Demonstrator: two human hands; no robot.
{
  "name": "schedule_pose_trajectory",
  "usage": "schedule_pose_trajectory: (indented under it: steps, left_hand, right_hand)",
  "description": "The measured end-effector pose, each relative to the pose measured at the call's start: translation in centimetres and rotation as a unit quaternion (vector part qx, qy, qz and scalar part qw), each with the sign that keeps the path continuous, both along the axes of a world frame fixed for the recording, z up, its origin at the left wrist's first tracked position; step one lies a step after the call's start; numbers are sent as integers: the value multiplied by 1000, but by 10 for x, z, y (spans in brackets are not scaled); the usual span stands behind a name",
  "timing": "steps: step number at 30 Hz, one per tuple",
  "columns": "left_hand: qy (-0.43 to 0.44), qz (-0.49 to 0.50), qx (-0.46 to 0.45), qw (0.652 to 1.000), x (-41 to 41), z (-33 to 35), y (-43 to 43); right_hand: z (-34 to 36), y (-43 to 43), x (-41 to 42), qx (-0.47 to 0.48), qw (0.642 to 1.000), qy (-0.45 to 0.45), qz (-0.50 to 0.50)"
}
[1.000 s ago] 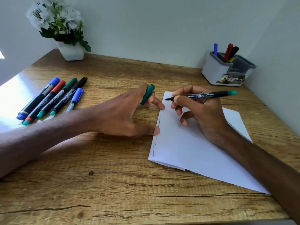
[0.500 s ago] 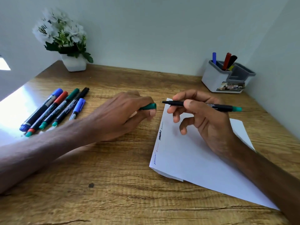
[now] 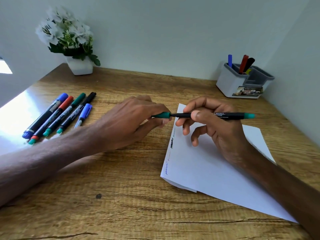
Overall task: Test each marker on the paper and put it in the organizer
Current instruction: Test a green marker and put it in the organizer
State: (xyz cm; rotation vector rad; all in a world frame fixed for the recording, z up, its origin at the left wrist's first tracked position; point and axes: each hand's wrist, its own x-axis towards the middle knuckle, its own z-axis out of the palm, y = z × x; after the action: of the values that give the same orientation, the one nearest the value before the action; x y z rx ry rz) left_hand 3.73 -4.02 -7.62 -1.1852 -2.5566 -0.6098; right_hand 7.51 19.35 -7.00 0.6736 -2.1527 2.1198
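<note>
Two bare arms, no sleeve in view: the left hand (image 3: 131,122) and left forearm (image 3: 52,160), fine hair along it, at left; the right hand (image 3: 216,132), thumbnail (image 3: 195,115) cut short, and right forearm (image 3: 285,184) at right.

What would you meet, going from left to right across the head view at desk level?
Row of loose markers → left hand gripping the green cap → right hand holding the green marker. The plant, paper and organizer overlap these, so are left out.
</note>
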Motion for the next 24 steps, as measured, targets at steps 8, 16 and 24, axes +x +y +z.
schedule_pose_trajectory:
  steps: [8,16,24]
  left_hand:
    - [0,-10,-21,1000,4,3,-1]
    - [41,-29,-34,998,15,4,7]
    - [-6,-35,54,998,24,15,8]
  right_hand:
    - [3,-3,4,26,1000,8,-1]
    - [-1,-8,1,45,997,64,-15]
    - [7,2,0,-26,999,-41,6]
